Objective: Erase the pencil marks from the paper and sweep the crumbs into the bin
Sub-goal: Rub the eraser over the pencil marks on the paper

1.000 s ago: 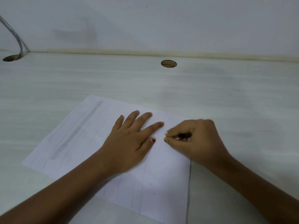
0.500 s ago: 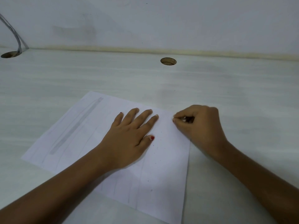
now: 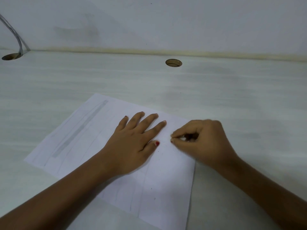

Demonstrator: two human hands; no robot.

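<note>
One smooth rectangular paper (image 3: 167, 176); right hand (image 3: 205, 144) pinches eraser (image 3: 183, 138).

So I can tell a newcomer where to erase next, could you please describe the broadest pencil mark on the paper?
Start at the white paper askew on the pale desk. Left of the left hand pressing it flat, a broad grey band runs near the sheet's left edge; neighbouring pencil lines are thin.
</note>
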